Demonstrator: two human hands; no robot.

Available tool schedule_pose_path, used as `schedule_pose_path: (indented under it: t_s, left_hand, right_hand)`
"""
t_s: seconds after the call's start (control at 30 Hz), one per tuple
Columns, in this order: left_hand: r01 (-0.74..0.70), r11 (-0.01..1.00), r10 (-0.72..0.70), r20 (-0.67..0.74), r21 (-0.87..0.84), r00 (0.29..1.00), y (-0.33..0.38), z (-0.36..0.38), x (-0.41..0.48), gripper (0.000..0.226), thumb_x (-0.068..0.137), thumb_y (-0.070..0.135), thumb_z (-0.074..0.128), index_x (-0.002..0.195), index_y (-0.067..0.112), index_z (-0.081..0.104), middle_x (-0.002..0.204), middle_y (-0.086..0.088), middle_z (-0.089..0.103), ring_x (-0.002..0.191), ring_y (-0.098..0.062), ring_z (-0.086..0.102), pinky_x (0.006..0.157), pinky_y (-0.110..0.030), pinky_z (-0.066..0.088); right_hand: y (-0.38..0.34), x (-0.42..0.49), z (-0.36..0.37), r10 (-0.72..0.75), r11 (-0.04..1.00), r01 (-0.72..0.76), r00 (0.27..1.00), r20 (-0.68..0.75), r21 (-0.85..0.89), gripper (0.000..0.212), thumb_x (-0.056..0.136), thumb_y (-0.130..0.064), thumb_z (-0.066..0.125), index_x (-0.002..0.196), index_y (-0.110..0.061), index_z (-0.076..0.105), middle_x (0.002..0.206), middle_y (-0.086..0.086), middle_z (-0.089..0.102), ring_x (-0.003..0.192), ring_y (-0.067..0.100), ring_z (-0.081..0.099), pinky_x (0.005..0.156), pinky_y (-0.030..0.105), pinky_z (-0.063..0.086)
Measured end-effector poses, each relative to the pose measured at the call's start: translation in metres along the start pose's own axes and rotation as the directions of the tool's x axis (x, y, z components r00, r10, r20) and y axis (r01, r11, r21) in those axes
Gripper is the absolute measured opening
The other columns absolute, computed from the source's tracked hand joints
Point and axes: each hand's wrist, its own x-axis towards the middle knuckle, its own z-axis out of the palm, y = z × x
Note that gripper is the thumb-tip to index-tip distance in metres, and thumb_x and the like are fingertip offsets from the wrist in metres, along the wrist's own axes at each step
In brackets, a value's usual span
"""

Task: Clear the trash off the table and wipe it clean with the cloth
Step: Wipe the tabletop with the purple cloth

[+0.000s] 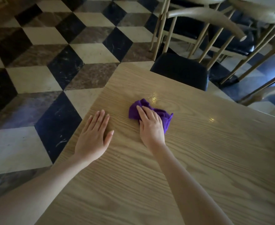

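A crumpled purple cloth [163, 116] lies on the light wood-grain table [198, 151], toward its far left part. My right hand [150, 127] presses flat on the cloth, fingers stretched over it and covering its near left side. My left hand [93, 135] rests flat on the bare tabletop near the left edge, fingers together, holding nothing. No trash shows on the visible tabletop.
A dark-seated chair [180, 70] is tucked against the table's far edge. More pale wooden chairs [214, 34] stand behind it at the upper right. A checkered tile floor [52, 54] spreads to the left, past the table's edge and corner.
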Motion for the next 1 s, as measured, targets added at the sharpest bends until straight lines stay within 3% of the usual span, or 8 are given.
schedule_pose_path:
  t_s: [0.1, 0.27, 0.37, 0.43, 0.5, 0.63, 0.8, 1.0]
  left_hand:
    - [-0.004, 1.0, 0.004, 0.011, -0.01, 1.0, 0.0, 0.0, -0.001, 0.069, 0.095, 0.051, 0.006, 0.147, 0.008, 0.017, 0.157, -0.009, 0.013, 0.146, -0.019, 0.009, 0.118, -0.034, 0.005]
    - [0.0, 1.0, 0.001, 0.026, -0.012, 1.0, -0.001, -0.001, 0.0, 0.067, 0.096, 0.051, 0.007, 0.147, 0.009, 0.017, 0.157, -0.008, 0.013, 0.146, -0.019, 0.009, 0.118, -0.033, 0.004]
    - [0.001, 1.0, -0.001, 0.027, -0.009, 1.0, -0.001, -0.001, 0.001, 0.065, 0.096, 0.049, 0.011, 0.147, 0.009, 0.018, 0.157, -0.009, 0.015, 0.146, -0.02, 0.011, 0.118, -0.034, 0.006]
    - [0.003, 1.0, -0.003, 0.024, -0.008, 1.0, 0.0, -0.002, 0.001, 0.064, 0.097, 0.048, 0.016, 0.146, 0.008, 0.021, 0.156, -0.01, 0.018, 0.146, -0.021, 0.012, 0.118, -0.036, 0.009]
    - [-0.001, 1.0, 0.001, 0.027, -0.007, 1.0, 0.001, -0.003, 0.001, 0.064, 0.096, 0.046, 0.02, 0.146, 0.007, 0.023, 0.156, -0.011, 0.019, 0.146, -0.021, 0.014, 0.117, -0.037, 0.012]
    - [-0.001, 1.0, 0.001, 0.018, 0.006, 1.0, 0.001, -0.003, 0.0, 0.063, 0.097, 0.046, 0.02, 0.146, 0.008, 0.024, 0.156, -0.01, 0.02, 0.146, -0.02, 0.014, 0.118, -0.035, 0.011]
    - [0.0, 1.0, 0.0, 0.005, -0.016, 1.0, 0.003, -0.005, -0.001, 0.063, 0.097, 0.047, 0.022, 0.146, 0.008, 0.026, 0.155, -0.01, 0.022, 0.145, -0.02, 0.017, 0.118, -0.034, 0.011]
    - [0.009, 1.0, -0.009, -0.014, -0.014, 1.0, 0.0, -0.004, 0.002, 0.062, 0.097, 0.047, 0.023, 0.145, 0.008, 0.029, 0.154, -0.009, 0.024, 0.144, -0.019, 0.019, 0.118, -0.034, 0.014]
  right_hand:
    - [0.028, -0.047, -0.023, -0.024, 0.998, 0.023, 1.0, -0.003, -0.063, 0.044, 0.087, -0.015, 0.044, 0.13, -0.021, 0.053, 0.129, 0.0, 0.059, 0.12, 0.016, 0.05, 0.102, 0.03, 0.039]
    - [0.089, -0.037, -0.051, 0.087, 0.966, -0.109, 0.991, -0.103, -0.233, 0.042, 0.084, -0.012, 0.046, 0.123, -0.016, 0.059, 0.118, 0.008, 0.063, 0.112, 0.03, 0.057, 0.095, 0.042, 0.046]
    - [0.108, 0.012, -0.052, 0.328, 0.931, -0.346, 0.933, -0.147, -0.118, 0.042, 0.088, -0.005, 0.043, 0.128, -0.01, 0.053, 0.122, 0.015, 0.058, 0.115, 0.036, 0.05, 0.1, 0.051, 0.041]
    - [0.103, 0.044, -0.043, 0.457, 0.885, -0.465, 0.876, -0.155, -0.014, 0.044, 0.092, -0.003, 0.042, 0.135, -0.011, 0.046, 0.133, 0.014, 0.051, 0.125, 0.033, 0.042, 0.108, 0.048, 0.034]
    - [0.09, 0.068, -0.03, 0.487, 0.872, -0.488, 0.86, -0.151, 0.035, 0.045, 0.094, -0.005, 0.041, 0.138, -0.013, 0.042, 0.139, 0.012, 0.047, 0.13, 0.029, 0.037, 0.112, 0.043, 0.028]
    - [0.054, 0.109, -0.003, 0.428, 0.903, -0.423, 0.9, -0.083, 0.072, 0.045, 0.095, -0.007, 0.041, 0.14, -0.012, 0.04, 0.142, 0.01, 0.046, 0.135, 0.028, 0.034, 0.114, 0.039, 0.025]
    - [-0.033, 0.16, 0.053, 0.154, 0.985, -0.161, 0.982, 0.106, 0.062, 0.049, 0.096, -0.012, 0.039, 0.144, -0.019, 0.032, 0.147, 0.009, 0.038, 0.137, 0.025, 0.029, 0.116, 0.039, 0.022]
    - [-0.069, 0.185, 0.078, -0.042, 0.998, 0.05, 0.98, 0.195, -0.038, 0.049, 0.095, -0.017, 0.037, 0.144, -0.021, 0.031, 0.145, 0.01, 0.036, 0.136, 0.027, 0.027, 0.115, 0.039, 0.022]
